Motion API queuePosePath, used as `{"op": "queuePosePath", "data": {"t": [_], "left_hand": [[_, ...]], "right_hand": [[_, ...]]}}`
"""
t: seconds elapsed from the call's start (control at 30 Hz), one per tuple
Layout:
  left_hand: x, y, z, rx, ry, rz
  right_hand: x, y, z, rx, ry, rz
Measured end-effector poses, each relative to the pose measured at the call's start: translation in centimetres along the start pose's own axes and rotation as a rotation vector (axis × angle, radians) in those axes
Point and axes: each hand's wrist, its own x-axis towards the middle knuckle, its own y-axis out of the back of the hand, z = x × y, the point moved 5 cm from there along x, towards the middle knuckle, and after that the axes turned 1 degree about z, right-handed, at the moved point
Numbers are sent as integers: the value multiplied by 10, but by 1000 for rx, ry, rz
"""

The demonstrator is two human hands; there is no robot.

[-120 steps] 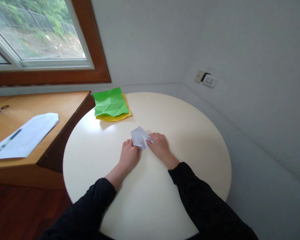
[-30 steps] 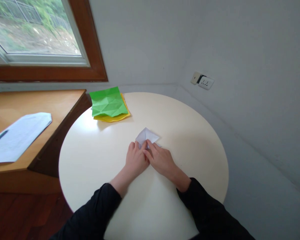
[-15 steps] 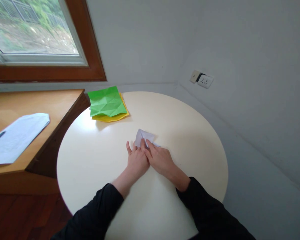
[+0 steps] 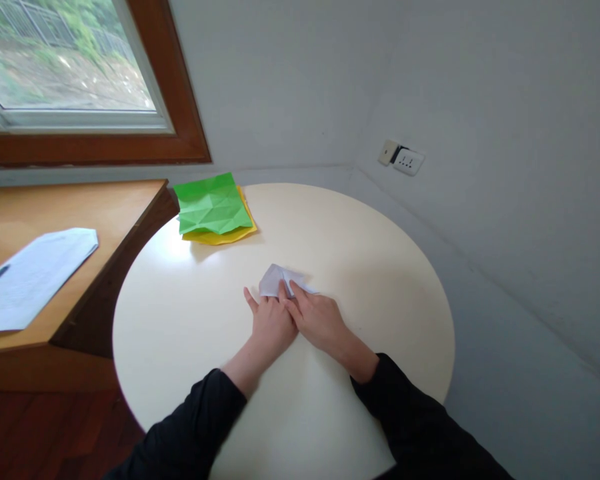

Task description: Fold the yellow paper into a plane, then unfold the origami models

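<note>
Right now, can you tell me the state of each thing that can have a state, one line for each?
white paper: folded small, lying on the round table, pressed by both hands
left hand: flat, fingers spread, on the paper's near edge
right hand: fingertips pressing the paper
green paper: creased, unfolded, lying on the yellow paper
window: cannot tell if open
envelope: lying flat on the wooden desk

A room in a home or small office: wood-framed window (image 4: 80, 80) (greenery outside), wall socket (image 4: 403, 159), round cream desk (image 4: 380, 280), wooden side desk (image 4: 80, 213), plain walls.
</note>
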Motion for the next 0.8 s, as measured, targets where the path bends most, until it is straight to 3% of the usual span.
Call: {"op": "queuePosePath", "data": {"t": [0.4,0.8], "left_hand": [[4,13,-15,-39,92,-65],[4,5,-13,-26,17,-97]], "right_hand": [[-2,0,-6,0,51,-10],[0,-5,-6,-6,82,20]]}}
